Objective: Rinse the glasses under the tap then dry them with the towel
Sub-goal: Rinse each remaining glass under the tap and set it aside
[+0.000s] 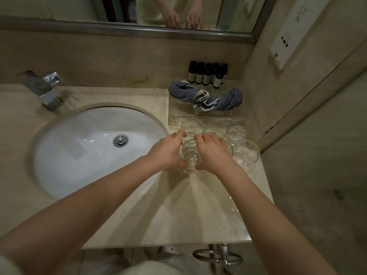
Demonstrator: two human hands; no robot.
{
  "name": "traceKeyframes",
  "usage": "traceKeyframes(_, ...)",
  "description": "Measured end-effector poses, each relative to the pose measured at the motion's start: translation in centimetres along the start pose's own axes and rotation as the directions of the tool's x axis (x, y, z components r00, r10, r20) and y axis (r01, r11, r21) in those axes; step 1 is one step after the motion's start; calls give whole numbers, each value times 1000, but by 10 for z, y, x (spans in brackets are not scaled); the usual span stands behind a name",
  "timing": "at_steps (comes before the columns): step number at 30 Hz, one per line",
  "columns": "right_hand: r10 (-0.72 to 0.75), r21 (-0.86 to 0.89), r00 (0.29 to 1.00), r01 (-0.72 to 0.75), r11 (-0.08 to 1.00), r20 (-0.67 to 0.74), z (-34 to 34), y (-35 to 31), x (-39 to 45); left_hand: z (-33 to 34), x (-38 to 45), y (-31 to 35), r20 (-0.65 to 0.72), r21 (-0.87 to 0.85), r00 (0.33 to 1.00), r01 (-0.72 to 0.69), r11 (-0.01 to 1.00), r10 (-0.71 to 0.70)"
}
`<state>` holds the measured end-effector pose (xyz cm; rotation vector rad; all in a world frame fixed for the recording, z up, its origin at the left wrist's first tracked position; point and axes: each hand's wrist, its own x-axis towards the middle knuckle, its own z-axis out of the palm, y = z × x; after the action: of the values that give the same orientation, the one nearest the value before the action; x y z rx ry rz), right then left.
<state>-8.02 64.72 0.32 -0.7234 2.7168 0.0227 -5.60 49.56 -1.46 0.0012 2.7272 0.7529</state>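
Note:
Several clear glasses stand on the beige counter to the right of the sink. My left hand (167, 150) and my right hand (211, 151) curl round the sides of the nearest glass (190, 153), which stands upright on the counter. Other glasses sit behind it (192, 126) and to its right (247, 153). A crumpled blue-grey towel (206, 97) lies in a clear tray at the back. The chrome tap (46, 90) stands at the back left of the sink, with no water visibly running.
The white oval sink (83, 145) with a metal drain fills the left. Several dark small bottles (207, 75) stand against the back wall behind the clear tray (178, 116). A wall closes the right side. A metal towel ring (217, 256) hangs below the counter's front edge.

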Motion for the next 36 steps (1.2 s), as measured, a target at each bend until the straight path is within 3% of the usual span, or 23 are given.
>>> traceKeyframes(3,24,37,1000,-24,999,12,-16,-10,0,-24,-8,-18,79,165,997,10,986,-23)
traceKeyframes(6,-22,52,999,24,998,-37,-34,-35,5,-54,-24,-42,123,224,989,48,974,-77)
traceKeyframes(12,-187,-46,982,185,982,-36,-56,-130,35,-110,-76,-110,22,177,981,185,967,-191)
traceKeyframes(19,-336,-25,942,336,942,-2,-55,-269,75,-170,-138,-231,-64,68,956,292,954,-287)
traceKeyframes(29,-295,88,955,292,952,26,-46,-464,135,-255,-194,-406,-96,99,958,279,955,-270)
traceKeyframes(36,-277,80,960,274,958,35,-41,-525,154,-278,-212,-466,-98,93,957,283,955,-274)
